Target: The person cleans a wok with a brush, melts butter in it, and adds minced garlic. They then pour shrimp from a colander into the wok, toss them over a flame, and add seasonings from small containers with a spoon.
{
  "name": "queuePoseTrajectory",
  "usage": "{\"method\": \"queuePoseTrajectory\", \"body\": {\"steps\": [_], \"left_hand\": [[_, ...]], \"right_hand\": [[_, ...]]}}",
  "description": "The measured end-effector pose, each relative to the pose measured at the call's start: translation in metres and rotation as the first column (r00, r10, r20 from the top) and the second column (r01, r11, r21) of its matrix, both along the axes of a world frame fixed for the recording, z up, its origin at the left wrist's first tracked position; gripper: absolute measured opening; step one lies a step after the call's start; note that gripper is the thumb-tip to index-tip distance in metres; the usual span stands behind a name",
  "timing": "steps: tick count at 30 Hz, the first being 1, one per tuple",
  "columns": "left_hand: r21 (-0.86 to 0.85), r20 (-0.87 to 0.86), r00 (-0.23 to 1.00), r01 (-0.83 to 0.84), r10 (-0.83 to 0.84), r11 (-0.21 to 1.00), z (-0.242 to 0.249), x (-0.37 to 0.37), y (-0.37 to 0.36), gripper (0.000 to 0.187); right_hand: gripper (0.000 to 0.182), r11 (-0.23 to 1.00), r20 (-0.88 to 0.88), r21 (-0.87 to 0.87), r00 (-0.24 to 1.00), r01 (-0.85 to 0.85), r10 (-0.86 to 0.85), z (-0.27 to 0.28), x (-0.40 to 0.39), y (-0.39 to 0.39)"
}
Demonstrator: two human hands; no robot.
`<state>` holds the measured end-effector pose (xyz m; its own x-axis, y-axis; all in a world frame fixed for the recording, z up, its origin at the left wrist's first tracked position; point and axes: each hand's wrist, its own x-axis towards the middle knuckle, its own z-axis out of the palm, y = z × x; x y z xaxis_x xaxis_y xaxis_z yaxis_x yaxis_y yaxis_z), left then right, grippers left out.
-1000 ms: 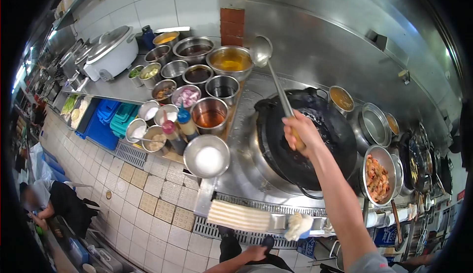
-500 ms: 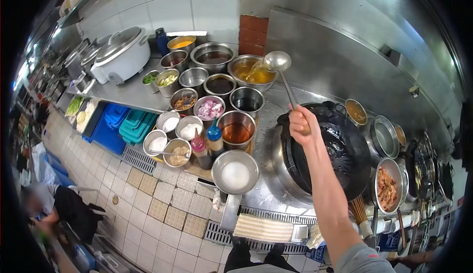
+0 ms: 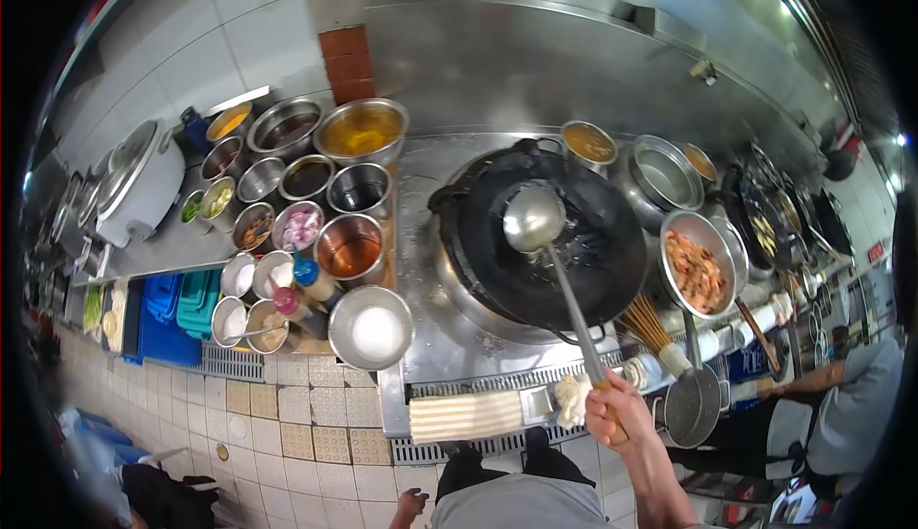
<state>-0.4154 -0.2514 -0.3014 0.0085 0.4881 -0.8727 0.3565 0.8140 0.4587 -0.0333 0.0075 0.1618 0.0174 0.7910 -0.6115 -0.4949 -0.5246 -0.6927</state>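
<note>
My right hand (image 3: pixel 620 416) is closed around the wooden handle end of a long metal ladle (image 3: pixel 535 221). The ladle's round bowl is over the black wok (image 3: pixel 497 276), and its shaft crosses the near rim. Dark, shiny liquid coats the wok's bottom. Down at the lower edge, beside my body, my left hand (image 3: pixel 411 504) hangs with nothing visible in it; it looks small and dark, a finger sticking out. Behind and left of the wok sits a steel bowl of yellow oil (image 3: pixel 363 132).
Left of the wok crowd several steel pots of sauces, a pot of sliced onions (image 3: pixel 298 227) and a bowl of white powder (image 3: pixel 371 328). To its right are a strainer of shrimp (image 3: pixel 696 266) and a bamboo brush (image 3: pixel 648 326). Another person (image 3: pixel 856 400) stands at right.
My right hand has drawn back toward my body, bringing the ladle from over the oil bowl to over the wok. The view has turned right, and my left hand now shows.
</note>
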Motion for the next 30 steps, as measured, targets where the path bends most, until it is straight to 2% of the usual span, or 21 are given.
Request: {"method": "queuePoseTrajectory", "body": {"steps": [1,3,6,7,8,9,10,11,12,14,15,16,17,18,19,23,25,27,28,29,30], "left_hand": [[-0.074,-0.029,0.974,-0.226,0.225,0.971,0.004,0.005,0.008,0.06],[-0.043,-0.038,0.973,-0.227,0.226,0.973,0.017,0.014,0.019,0.058],[-0.015,-0.101,0.963,-0.251,0.248,0.968,0.035,0.032,0.022,0.054],[0.006,-0.074,0.934,-0.35,0.35,0.937,0.04,0.041,0.016,0.055],[0.024,-0.043,0.892,-0.45,0.451,0.893,0.045,0.053,0.008,0.056],[0.019,-0.036,0.869,-0.493,0.493,0.87,0.051,0.065,-0.002,0.055],[0.017,-0.044,0.858,-0.511,0.511,0.859,0.053,0.077,-0.015,0.055],[-0.019,-0.037,0.845,-0.534,0.533,0.845,0.056,0.091,-0.031,0.055],[-0.059,-0.031,0.834,-0.551,0.551,0.832,0.06,0.108,-0.047,0.054],[-0.093,-0.113,0.864,-0.501,0.49,0.861,0.063,0.143,-0.081,0.055],[-0.095,-0.143,0.928,-0.36,0.345,0.928,0.064,0.159,-0.099,0.056],[-0.102,-0.171,0.969,-0.199,0.18,0.975,0.065,0.172,-0.11,0.056],[-0.11,-0.171,0.974,-0.169,0.149,0.979,0.069,0.182,-0.116,0.056],[-0.096,-0.173,0.976,-0.151,0.133,0.984,0.072,0.191,-0.121,0.056],[-0.085,-0.176,0.977,-0.135,0.118,0.987,0.077,0.197,-0.128,0.055],[-0.026,-0.176,0.978,-0.118,0.112,0.993,0.092,0.221,-0.157,0.054],[0.023,-0.179,0.975,-0.131,0.133,0.991,0.095,0.226,-0.161,0.053],[0.068,-0.181,0.972,-0.142,0.152,0.988,0.1,0.227,-0.162,0.052],[0.088,-0.183,0.97,-0.146,0.161,0.985,0.102,0.226,-0.166,0.052],[0.113,-0.183,0.968,-0.154,0.173,0.982,0.102,0.225,-0.165,0.052],[0.141,-0.183,0.965,-0.166,0.191,0.976,0.1,0.226,-0.165,0.052]], "right_hand": [[0.024,1.0,-0.232,-0.003,0.973,0.0,-0.001,-0.015,0.015,0.004],[0.024,1.0,-0.622,0.016,0.783,0.023,-0.008,-0.055,0.048,0.011],[0.029,0.992,-0.691,0.05,0.721,0.115,-0.049,-0.064,0.069,0.005],[0.038,0.988,-0.575,0.031,0.811,0.153,-0.108,-0.053,0.073,-0.005],[0.038,0.991,-0.581,0.028,0.809,0.132,-0.091,-0.044,0.076,-0.016],[0.044,0.997,-0.195,0.066,0.98,0.038,-0.025,-0.036,0.081,-0.027],[0.05,0.995,0.225,0.07,0.973,-0.064,0.047,-0.032,0.091,-0.034],[0.056,0.98,0.31,0.091,0.94,-0.179,0.143,-0.03,0.112,-0.037],[0.056,0.978,0.306,0.083,0.939,-0.191,0.157,-0.031,0.132,-0.035],[0.062,0.885,0.544,0.125,0.776,-0.449,0.317,-0.033,0.171,-0.021],[0.062,0.858,0.683,0.087,0.658,-0.506,0.319,-0.038,0.185,-0.013],[0.063,0.772,0.898,0.11,0.395,-0.626,0.192,-0.072,0.206,-0.001],[0.065,0.749,0.967,0.049,0.219,-0.661,0.129,-0.074,0.212,0.01],[0.063,0.706,0.995,-0.024,0.051,-0.707,0.084,-0.078,0.219,0.018],[0.063,0.705,0.995,-0.099,-0.051,-0.702,0.088,-0.08,0.222,0.025],[0.058,0.688,0.98,-0.199,-0.153,-0.698,0.128,-0.065,0.23,0.033],[0.052,0.595,0.872,0.19,-0.144,-0.781,-0.468,-0.047,0.226,0.022],[0.037,0.448,0.935,0.299,0.165,-0.843,-0.314,-0.047,0.216,-0.018],[0.023,0.359,0.956,0.285,0.235,-0.889,-0.175,-0.052,0.211,-0.043],[0.027,0.336,0.986,0.072,0.118,-0.939,0.118,-0.054,0.202,-0.062],[0.035,0.306,0.937,0.054,0.155,-0.95,0.314,-0.094,0.199,-0.08]]}}
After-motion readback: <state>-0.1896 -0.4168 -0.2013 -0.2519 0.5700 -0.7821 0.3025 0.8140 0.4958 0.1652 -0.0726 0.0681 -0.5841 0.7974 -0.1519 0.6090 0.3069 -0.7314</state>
